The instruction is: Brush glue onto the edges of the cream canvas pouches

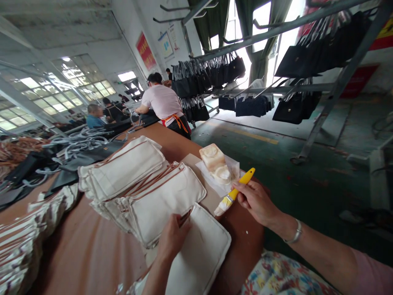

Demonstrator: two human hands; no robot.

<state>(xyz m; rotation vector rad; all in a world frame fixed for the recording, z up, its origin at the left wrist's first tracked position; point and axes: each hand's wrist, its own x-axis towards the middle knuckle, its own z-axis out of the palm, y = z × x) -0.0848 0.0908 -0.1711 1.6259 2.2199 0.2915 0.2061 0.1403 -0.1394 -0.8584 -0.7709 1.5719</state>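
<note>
A yellow-handled paintbrush (239,189) is in my right hand (256,200), its bristles coated with something white and pointing down to the left. My left hand (174,237) has its fingers closed on the brown-trimmed upper edge of a flat cream fabric pouch (206,241), which lies in front of me. Behind the brush, a glue-smeared container (212,156) with whitish paste rests on a white sheet (236,167). Just beyond my left hand lies a stack of similar cream pouches (172,196), and another stack (132,162) sits farther back.
The brown table (101,246) carries a heap of cream pieces (21,241) at left and black material with grey cords (82,151) behind. A co-worker (162,100) leans over its far end. A metal rack (322,98) with dark bags (307,59) stands across the green floor.
</note>
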